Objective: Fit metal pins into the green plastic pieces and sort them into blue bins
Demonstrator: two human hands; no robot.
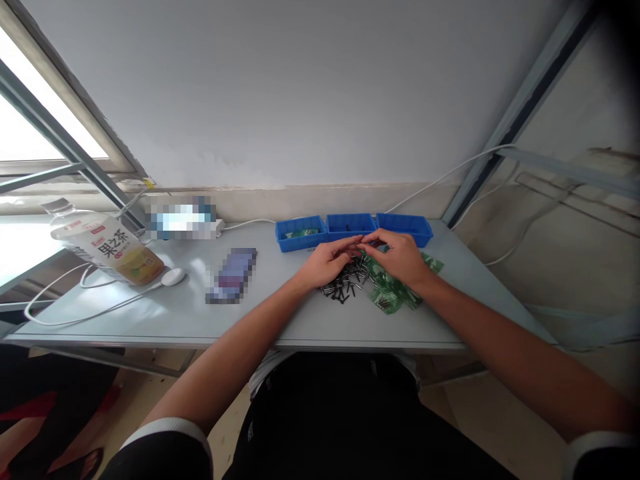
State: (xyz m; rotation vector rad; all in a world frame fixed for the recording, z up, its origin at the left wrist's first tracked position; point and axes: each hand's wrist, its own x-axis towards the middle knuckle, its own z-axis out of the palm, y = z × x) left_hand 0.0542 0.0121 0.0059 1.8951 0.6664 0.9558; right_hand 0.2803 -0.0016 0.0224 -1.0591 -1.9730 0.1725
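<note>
My left hand (329,262) and my right hand (398,258) meet at their fingertips over the table, in front of the blue bins. The fingers of both are pinched together, and what is between them is too small to make out. Below my left hand spreads a pile of dark screws (344,285), partly covered by the hand. Green plastic packets (389,299) with small metal pieces lie under and beside my right hand. The left blue bin (301,241) has some green packets in it. A few dark bits show in the middle blue bin (345,223).
The right blue bin (417,230) stands against the wall beside the other two. A blurred-out phone-like object (233,275) lies left on the grey table (280,327). Further left are a tilted drink bottle (107,243), a white cable with a round puck (173,277) and a pixelated item (183,219).
</note>
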